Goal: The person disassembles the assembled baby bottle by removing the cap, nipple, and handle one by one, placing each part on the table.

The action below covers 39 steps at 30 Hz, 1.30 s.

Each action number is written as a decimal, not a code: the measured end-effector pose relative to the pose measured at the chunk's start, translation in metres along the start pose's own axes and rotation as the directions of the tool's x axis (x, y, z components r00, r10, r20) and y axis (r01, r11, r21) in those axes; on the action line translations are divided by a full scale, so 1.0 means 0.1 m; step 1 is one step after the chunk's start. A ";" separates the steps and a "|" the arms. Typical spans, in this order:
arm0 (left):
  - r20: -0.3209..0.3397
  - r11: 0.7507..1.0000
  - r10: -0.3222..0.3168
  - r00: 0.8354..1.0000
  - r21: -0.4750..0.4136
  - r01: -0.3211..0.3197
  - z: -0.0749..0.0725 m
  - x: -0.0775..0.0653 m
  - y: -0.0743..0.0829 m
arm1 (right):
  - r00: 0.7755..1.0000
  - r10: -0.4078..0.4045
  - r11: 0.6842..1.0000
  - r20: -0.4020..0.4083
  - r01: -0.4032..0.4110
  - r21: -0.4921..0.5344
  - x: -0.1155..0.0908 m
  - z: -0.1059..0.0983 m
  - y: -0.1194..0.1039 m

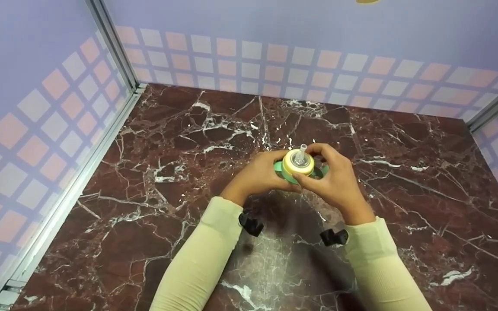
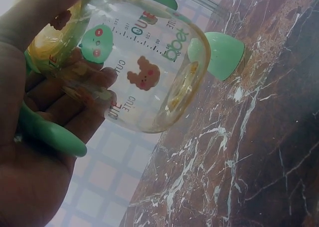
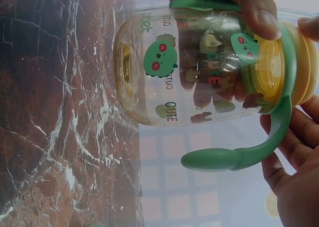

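Note:
A clear baby bottle (image 2: 144, 62) with printed cartoon faces, green side handles (image 3: 214, 159) and a yellow collar (image 1: 290, 166) is held above the marble table. From its top rises a clear straw spout (image 1: 303, 149). My left hand (image 1: 261, 173) grips the bottle's body from the left, fingers wrapped behind it. With thumb and fingers, my right hand (image 1: 335, 179) pinches the yellow collar from the right. A green dome-shaped cap (image 2: 227, 55) stands on the table in the left wrist view. In the head view the bottle's lower body is hidden by the hands and collar.
The dark red marble tabletop (image 1: 180, 142) spreads all around the hands. Purple panels with pink and white squares (image 1: 251, 49) wall off the back and both sides. Metal posts (image 1: 113, 43) stand at the corners.

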<state>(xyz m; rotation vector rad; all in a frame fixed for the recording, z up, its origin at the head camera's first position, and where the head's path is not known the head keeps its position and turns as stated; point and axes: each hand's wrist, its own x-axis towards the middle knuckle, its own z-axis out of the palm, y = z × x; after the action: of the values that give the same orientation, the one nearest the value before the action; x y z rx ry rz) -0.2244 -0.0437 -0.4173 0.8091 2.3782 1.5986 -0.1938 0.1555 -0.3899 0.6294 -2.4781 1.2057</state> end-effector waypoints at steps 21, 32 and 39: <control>-0.013 0.999 -0.016 1.000 0.050 0.017 -0.03 -0.01 0.03 | 0.998 0.042 0.999 -0.038 -0.042 0.014 0.00 0.06 0.00; -0.019 0.999 0.013 1.000 0.050 -0.012 0.01 0.01 0.02 | 0.999 0.025 1.000 -0.036 -0.025 0.008 0.01 0.05 -0.01; -0.016 0.999 0.003 1.000 0.049 -0.002 0.03 0.02 0.03 | 0.999 0.020 1.000 -0.025 -0.020 0.019 -0.01 0.02 0.00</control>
<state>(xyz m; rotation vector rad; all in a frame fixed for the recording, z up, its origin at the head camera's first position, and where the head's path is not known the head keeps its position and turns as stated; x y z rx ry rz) -0.2235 -0.0397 -0.4157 0.8115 2.4373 1.5586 -0.1931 0.1538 -0.3918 0.5922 -2.4606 1.2376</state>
